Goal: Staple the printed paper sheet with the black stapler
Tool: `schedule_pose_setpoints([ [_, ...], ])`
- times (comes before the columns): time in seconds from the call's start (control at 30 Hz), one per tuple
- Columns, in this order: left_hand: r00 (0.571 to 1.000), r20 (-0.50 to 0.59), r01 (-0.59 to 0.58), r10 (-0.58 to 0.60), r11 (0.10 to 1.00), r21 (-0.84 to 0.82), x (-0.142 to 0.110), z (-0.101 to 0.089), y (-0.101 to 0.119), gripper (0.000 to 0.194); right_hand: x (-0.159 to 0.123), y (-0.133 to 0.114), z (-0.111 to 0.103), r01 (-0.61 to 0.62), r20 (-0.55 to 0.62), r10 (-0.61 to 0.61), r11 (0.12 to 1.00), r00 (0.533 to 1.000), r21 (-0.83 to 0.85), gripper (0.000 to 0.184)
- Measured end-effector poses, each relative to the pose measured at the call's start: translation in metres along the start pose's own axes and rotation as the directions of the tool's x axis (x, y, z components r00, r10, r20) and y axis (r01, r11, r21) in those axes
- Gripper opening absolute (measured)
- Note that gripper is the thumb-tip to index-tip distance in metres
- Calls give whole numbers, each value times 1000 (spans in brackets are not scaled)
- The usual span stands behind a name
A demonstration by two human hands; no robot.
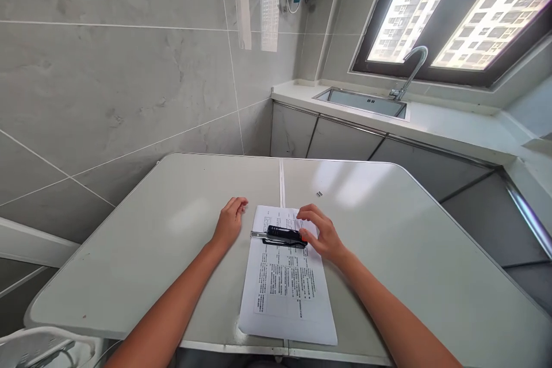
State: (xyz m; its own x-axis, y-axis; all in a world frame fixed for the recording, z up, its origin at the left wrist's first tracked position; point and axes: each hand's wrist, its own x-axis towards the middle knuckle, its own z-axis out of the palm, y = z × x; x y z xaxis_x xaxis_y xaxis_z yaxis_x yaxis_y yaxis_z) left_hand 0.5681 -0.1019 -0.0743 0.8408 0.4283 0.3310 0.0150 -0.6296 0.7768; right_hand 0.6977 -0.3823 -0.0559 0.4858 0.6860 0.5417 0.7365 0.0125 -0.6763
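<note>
A black stapler (284,234) lies crosswise on the upper part of a stack of printed paper (284,310). Its metal staple tray (257,234) sticks out at the left end, and a bit of orange shows at the right end. My right hand (324,234) is over the right edge of the paper, fingers bent and apart, with the thumb at the stapler's orange end; the hand is not wrapped around it. To the left of the paper, my left hand (230,221) rests on the table with loosely curled fingers and no object visible in it.
Small grey metal pieces, likely staple strips (319,194), lie beyond my right hand. The pale table (207,178) has a seam down its middle. A tiled wall (129,80) rises at left; behind stands a counter with a sink (362,99) and faucet (407,77) under a window.
</note>
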Motion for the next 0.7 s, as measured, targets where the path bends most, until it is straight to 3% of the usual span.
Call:
schedule_pose_setpoints([
  [0.13,999,13,46,-45,997,-69,-3,1,6,29,-3,-8,5,26,243,-18,999,970,-29,52],
  [0.27,998,-3,60,-61,992,-107,-4,4,4,28,-4,-9,16,-22,329,36,999,944,-46,49],
  [0.37,996,20,91,-88,974,-208,-3,10,0,25,-8,-5,23,-48,285,57,998,957,-38,40],
  [0.5,991,84,131,-105,899,-419,-4,15,1,29,-11,-1,24,-102,115,98,994,989,26,37],
  [0.6,981,60,189,-185,836,-515,-5,14,6,33,-10,2,20,-148,4,148,989,989,6,36],
  [0.7,959,27,243,-281,774,-585,-7,11,11,43,-10,7,18,-140,-11,139,989,990,-40,30],
])
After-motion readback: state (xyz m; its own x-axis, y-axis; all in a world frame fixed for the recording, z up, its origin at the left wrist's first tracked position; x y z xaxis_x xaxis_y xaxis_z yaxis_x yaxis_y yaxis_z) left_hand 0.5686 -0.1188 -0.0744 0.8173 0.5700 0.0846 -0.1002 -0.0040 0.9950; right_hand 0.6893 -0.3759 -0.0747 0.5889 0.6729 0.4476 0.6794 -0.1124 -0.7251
